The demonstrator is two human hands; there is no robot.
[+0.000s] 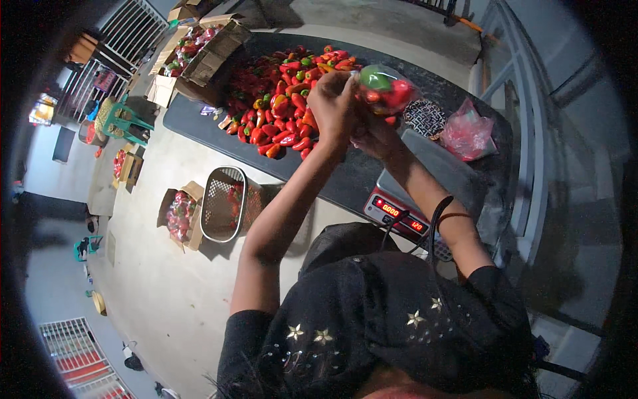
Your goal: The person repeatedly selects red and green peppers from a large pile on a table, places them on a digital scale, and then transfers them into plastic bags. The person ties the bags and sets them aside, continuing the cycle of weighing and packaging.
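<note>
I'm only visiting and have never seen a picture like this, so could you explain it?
There's no machine here, just a person's bare left hand and right hand. A wide camera worn on the head looks down, which makes straight edges bend. The left hand holds a clear bag with red and green peppers inside; the right is close by, its grip partly hidden. On the dark table are a heap of mostly red peppers, a scale with lit displays, and a pink plastic bag.

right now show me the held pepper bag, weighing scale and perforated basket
Held pepper bag (388,88), head view: bulging middle
Weighing scale (453,171), head view: grey platform
Perforated basket (214,201), head view: inner wall
</note>
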